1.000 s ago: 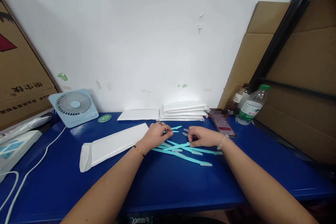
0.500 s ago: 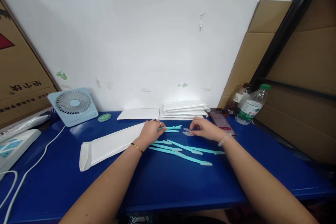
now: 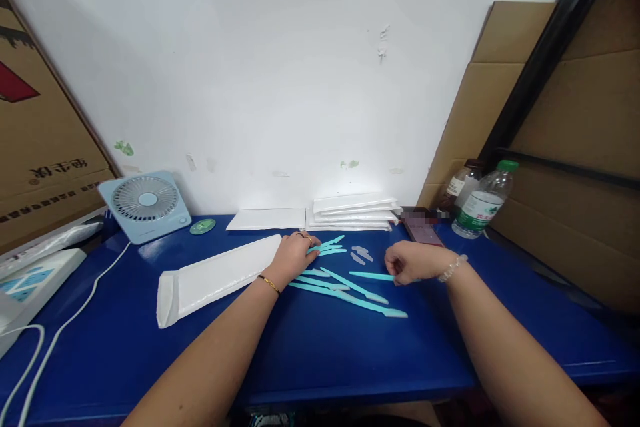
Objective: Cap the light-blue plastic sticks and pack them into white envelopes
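Observation:
My left hand is closed around the ends of several turquoise eyebrow razors, whose slim handles stick out to its right. My right hand pinches one end of another turquoise eyebrow razor, which points left just above or on the tabletop. More loose razors with pale blade ends lie fanned out between my forearms. Between the hands are several small translucent caps. A white padded mailer lies beside my left hand, its flap end toward the left.
White padded mailers are stacked against the wall, with another mailer beside them. A phone and two bottles stand or lie at the right. A blue fan, white cable and power strip occupy the left.
My right hand has let go of the translucent caps, moved right and nearer, and taken hold of a razor. My left hand stays on its razors, which are slightly more spread.

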Demonstrator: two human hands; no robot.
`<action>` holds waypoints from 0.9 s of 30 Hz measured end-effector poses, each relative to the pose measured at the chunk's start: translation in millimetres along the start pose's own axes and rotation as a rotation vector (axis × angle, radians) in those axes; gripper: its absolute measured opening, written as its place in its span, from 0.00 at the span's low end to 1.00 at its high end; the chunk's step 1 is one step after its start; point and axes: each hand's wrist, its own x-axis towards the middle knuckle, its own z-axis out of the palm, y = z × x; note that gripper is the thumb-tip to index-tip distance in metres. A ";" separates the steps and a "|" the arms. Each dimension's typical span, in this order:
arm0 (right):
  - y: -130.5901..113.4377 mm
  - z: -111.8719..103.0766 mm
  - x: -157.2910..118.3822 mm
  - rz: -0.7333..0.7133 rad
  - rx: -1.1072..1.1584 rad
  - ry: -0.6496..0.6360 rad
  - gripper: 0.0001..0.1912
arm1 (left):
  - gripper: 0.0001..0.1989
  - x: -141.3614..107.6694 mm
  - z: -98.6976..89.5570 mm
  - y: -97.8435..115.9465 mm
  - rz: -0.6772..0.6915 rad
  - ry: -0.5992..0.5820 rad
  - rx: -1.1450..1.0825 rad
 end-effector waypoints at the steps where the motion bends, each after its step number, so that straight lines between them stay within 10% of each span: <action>1: -2.8 -0.1 1.4 -0.043 0.015 0.038 0.07 | 0.14 -0.5 -1.3 2.2 0.002 0.028 -0.014; 9: -36.0 22.3 27.8 -0.300 0.103 0.342 0.10 | 0.18 -6.6 -8.8 29.1 0.269 -0.026 -0.036; 27: -18.7 22.6 38.8 -0.187 0.380 0.440 0.15 | 0.17 2.5 -5.7 0.9 0.079 -0.002 -0.092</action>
